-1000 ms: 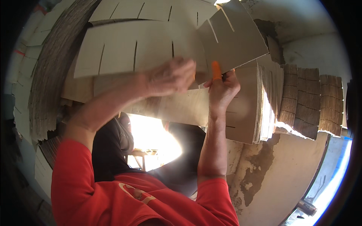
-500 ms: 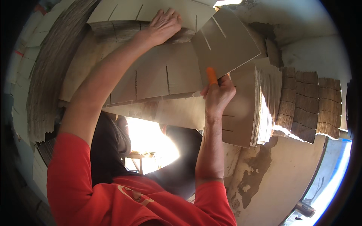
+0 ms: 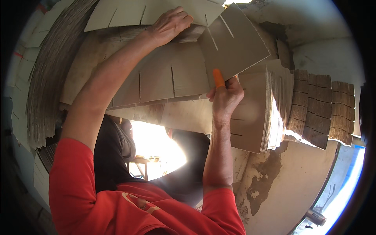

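My left hand [image 3: 171,26] is closed, its curled fingers at the near edge of a pale slotted cardboard sheet [image 3: 127,11] at the top. That sheet lies over a stack of cardboard [image 3: 113,34], its near edge jutting past the pile. Lower right, my right hand [image 3: 228,94] grips the bottom corner of a tilted grey cardboard piece [image 3: 239,45] with slots. An orange finger cover [image 3: 219,78] on one of its fingers presses against the board. Another slotted cardboard panel [image 3: 156,76] lies between my hands; whether it joins the tilted piece is unclear.
A tall stack of cardboard edges [image 3: 58,66] rises on the left. To the right stand more slotted sheets [image 3: 250,113] and several bundled brown stacks [image 3: 317,105]. Below is a stained pale surface [image 3: 293,184] with a metal cylinder [image 3: 315,217] near its right edge. Bright light glares between my legs.
My left hand has shifted slightly right, and the top sheet's near edge has come toward me and left over the stack. My right hand and its cardboard piece have barely moved.
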### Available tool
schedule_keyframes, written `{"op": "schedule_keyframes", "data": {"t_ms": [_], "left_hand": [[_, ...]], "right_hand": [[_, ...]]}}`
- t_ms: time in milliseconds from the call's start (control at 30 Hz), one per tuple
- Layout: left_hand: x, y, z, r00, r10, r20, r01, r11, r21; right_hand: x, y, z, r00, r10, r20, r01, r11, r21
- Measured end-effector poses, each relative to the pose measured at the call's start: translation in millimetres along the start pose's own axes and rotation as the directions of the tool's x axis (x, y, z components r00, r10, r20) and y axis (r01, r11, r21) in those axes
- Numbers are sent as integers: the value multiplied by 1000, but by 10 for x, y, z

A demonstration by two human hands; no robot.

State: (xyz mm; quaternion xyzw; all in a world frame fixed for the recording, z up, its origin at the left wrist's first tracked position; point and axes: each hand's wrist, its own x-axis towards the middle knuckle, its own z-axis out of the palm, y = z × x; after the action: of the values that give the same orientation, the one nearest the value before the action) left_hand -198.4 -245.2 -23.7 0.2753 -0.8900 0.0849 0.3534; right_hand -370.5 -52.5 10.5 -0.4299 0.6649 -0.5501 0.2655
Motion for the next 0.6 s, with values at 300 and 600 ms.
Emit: {"op": "schedule_keyframes", "data": {"t_ms": [300, 600], "left_hand": [[-57, 282, -132, 970, 244, -14, -243, 969, 41], [-61, 503, -235, 953, 302, 0, -301, 948, 104]], "right_hand": [[20, 48, -23, 1000, -9, 12, 9, 1000, -14], [37, 34, -53, 999, 2, 47, 0, 999, -34]]}}
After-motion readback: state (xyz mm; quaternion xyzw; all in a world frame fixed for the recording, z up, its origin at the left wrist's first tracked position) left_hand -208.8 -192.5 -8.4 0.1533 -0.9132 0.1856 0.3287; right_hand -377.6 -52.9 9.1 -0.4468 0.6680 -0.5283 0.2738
